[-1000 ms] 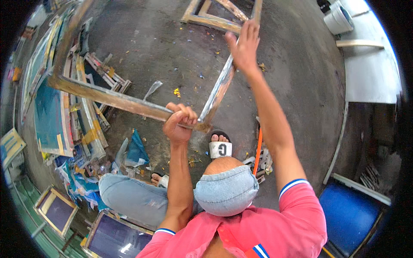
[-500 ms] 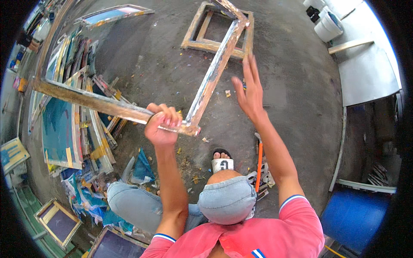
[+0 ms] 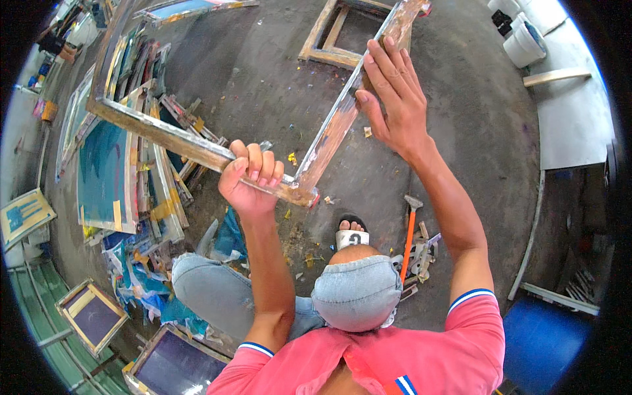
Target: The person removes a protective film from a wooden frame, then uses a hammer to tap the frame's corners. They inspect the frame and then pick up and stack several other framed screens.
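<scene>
A worn wooden frame (image 3: 164, 136), smeared with white residue, is held up tilted above the floor. My left hand (image 3: 252, 174) wraps its fingers round the near bar, close to the corner. Against the right-hand bar lies my right hand (image 3: 397, 99), flat, with fingers stretched out and not curled round the wood. The frame's far side runs out of the picture at the top. Beyond it, another wooden frame (image 3: 329, 58) rests on the floor, partly covered by the raised one. An orange-handled tool (image 3: 407, 243) with a metal head is on the floor beside my knee.
To the left, old frames with teal mesh (image 3: 102, 171) lean in a pile, above torn blue mesh scraps (image 3: 141, 286). Two dark-meshed frames (image 3: 178, 362) are at lower left. A blue drum (image 3: 546, 342) stands lower right, a white bucket (image 3: 525, 45) upper right.
My right hand has moved up and come onto the right-hand bar, where it was apart before. The raised frame has shifted slightly and its right bar leans further right.
</scene>
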Demonstrator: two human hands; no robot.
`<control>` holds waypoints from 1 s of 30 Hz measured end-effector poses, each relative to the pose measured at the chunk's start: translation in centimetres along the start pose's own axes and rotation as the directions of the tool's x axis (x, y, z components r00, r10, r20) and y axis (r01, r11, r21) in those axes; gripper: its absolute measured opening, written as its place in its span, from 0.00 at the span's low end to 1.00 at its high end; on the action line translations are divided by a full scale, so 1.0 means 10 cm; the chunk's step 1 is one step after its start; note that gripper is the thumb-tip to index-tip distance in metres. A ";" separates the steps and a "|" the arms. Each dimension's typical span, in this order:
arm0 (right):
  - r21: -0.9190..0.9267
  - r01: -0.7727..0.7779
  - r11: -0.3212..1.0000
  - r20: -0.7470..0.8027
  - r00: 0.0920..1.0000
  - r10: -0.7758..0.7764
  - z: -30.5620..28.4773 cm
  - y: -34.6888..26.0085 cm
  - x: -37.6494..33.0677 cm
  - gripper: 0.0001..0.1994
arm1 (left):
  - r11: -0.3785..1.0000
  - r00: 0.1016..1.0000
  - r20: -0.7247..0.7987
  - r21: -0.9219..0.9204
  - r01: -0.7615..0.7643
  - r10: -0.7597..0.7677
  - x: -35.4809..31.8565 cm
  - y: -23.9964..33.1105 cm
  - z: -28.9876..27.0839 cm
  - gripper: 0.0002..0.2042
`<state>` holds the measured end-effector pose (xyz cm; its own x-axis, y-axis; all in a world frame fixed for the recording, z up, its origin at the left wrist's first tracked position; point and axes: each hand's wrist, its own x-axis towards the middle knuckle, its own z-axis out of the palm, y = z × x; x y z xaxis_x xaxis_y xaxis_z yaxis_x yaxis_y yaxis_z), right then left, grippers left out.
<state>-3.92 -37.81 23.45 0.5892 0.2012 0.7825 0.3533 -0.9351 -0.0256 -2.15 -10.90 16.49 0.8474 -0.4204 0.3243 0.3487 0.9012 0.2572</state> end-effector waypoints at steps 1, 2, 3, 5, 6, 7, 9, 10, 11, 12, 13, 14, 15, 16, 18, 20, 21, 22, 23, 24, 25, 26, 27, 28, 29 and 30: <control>0.012 0.016 1.000 0.019 1.000 -0.016 -0.02 -0.06 -0.01 0.22 | 1.000 1.000 -0.003 -0.008 0.000 0.000 0.00 0.00 0.00 0.10; 0.026 0.031 0.999 0.037 0.999 -0.032 -0.03 -0.11 -0.02 0.22 | 1.000 1.000 -0.007 -0.016 0.000 0.000 -0.01 0.00 0.00 0.10; 0.029 0.050 0.998 0.045 0.998 -0.051 -0.03 -0.15 -0.04 0.23 | 1.000 1.000 0.010 -0.025 0.001 0.000 0.00 0.00 -0.01 0.10; 0.085 0.050 0.995 0.100 0.993 -0.059 -0.04 -0.34 -0.09 0.24 | 0.999 1.000 0.019 -0.045 -0.004 0.005 -0.01 0.01 -0.03 0.10; 0.110 0.049 0.993 0.130 0.990 -0.063 -0.05 -0.44 -0.11 0.25 | 0.998 1.000 0.023 -0.058 -0.006 0.007 -0.02 0.01 -0.04 0.11; 0.139 0.069 0.988 0.134 0.987 -0.088 -0.03 -0.54 -0.17 0.27 | 0.998 1.000 0.020 -0.062 -0.017 0.018 -0.02 0.01 -0.03 0.11; 0.199 0.082 0.977 0.204 0.971 -0.123 -0.03 -0.75 -0.30 0.29 | 0.998 1.000 -0.003 -0.064 -0.027 0.027 -0.05 0.03 -0.04 0.10; 0.222 0.091 0.971 0.234 0.962 -0.144 -0.05 -0.84 -0.35 0.30 | 0.997 1.000 -0.005 -0.068 -0.031 0.031 -0.04 0.04 -0.03 0.10; 0.263 0.112 0.958 0.246 0.953 -0.179 -0.05 -0.94 -0.43 0.30 | 0.998 1.000 -0.006 -0.061 -0.024 0.024 -0.04 0.05 -0.03 0.10; 0.296 0.139 0.945 0.254 0.942 -0.218 -0.04 -1.00 -0.49 0.30 | 0.998 0.999 -0.019 -0.063 -0.030 0.029 -0.03 0.05 -0.02 0.10; 0.326 0.164 0.931 0.261 0.931 -0.256 -0.03 -1.03 -0.52 0.30 | 0.997 0.999 -0.032 -0.066 -0.035 0.033 -0.04 0.05 -0.02 0.10; 0.339 0.200 0.919 0.256 0.920 -0.295 -0.03 -1.02 -0.52 0.30 | 0.997 0.998 -0.045 -0.070 -0.039 0.036 -0.06 0.06 -0.02 0.10; 0.346 0.235 0.908 0.255 0.908 -0.332 -0.04 -1.00 -0.52 0.29 | 0.996 0.999 -0.039 -0.084 -0.035 0.032 -0.07 0.07 -0.03 0.10; 0.353 0.268 0.896 0.254 0.895 -0.367 -0.05 -0.97 -0.50 0.28 | 0.995 0.998 -0.045 -0.088 -0.037 0.033 -0.08 0.07 -0.03 0.10; 0.310 0.345 0.886 0.264 0.864 -0.429 -0.12 -0.73 -0.36 0.26 | 0.995 0.998 -0.057 -0.095 -0.042 0.036 -0.08 0.05 -0.02 0.11; 0.269 0.365 0.891 0.285 0.854 -0.435 -0.18 -0.52 -0.23 0.24 | 0.995 0.998 -0.052 -0.094 -0.038 0.033 -0.09 0.05 0.00 0.11; 0.256 0.359 0.897 0.266 0.867 -0.423 -0.18 -0.41 -0.17 0.24 | 0.995 0.999 -0.040 -0.094 -0.035 0.031 -0.10 0.07 -0.01 0.11; 0.231 0.371 0.900 0.261 0.867 -0.424 -0.19 -0.30 -0.09 0.23 | 0.995 0.999 -0.033 -0.094 -0.032 0.029 -0.11 0.09 -0.02 0.11; 0.207 0.382 0.901 0.257 0.867 -0.427 -0.23 -0.19 0.01 0.23 | 0.995 0.999 -0.025 -0.096 -0.034 0.031 -0.11 0.09 -0.03 0.10; 0.184 0.389 0.903 0.256 0.868 -0.426 -0.26 -0.09 0.09 0.22 | 0.994 0.999 -0.027 -0.101 -0.033 0.030 -0.12 0.09 -0.03 0.10; 0.137 0.397 0.908 0.251 0.872 -0.419 -0.29 0.02 0.14 0.22 | 0.994 0.999 -0.029 -0.107 -0.031 0.028 -0.12 0.08 -0.04 0.10; 0.090 0.403 0.911 0.246 0.877 -0.413 -0.32 0.12 0.19 0.22 | 0.993 0.999 -0.030 -0.113 -0.029 0.026 -0.11 0.07 -0.05 0.10; 0.043 0.409 0.912 0.240 0.881 -0.407 -0.36 0.20 0.26 0.21 | 0.993 0.999 -0.023 -0.118 -0.026 0.024 -0.11 0.07 -0.05 0.10; 0.013 0.408 0.913 0.226 0.888 -0.400 -0.38 0.28 0.31 0.21 | 0.992 1.000 -0.020 -0.121 -0.024 0.022 -0.11 0.07 -0.06 0.10; -0.017 0.407 0.913 0.211 0.894 -0.395 -0.40 0.35 0.37 0.21 | 0.992 1.000 -0.017 -0.122 -0.022 0.020 -0.11 0.07 -0.06 0.10; -0.047 0.406 0.913 0.197 0.900 -0.390 -0.42 0.41 0.44 0.21 | 0.992 1.000 -0.007 -0.127 -0.027 0.026 -0.11 0.07 -0.06 0.10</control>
<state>-2.94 -41.97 29.37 0.5354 0.6027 0.5917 0.5275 -0.7857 0.3231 -2.58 -9.79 15.78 0.8590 -0.3958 0.3247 0.3736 0.9183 0.1308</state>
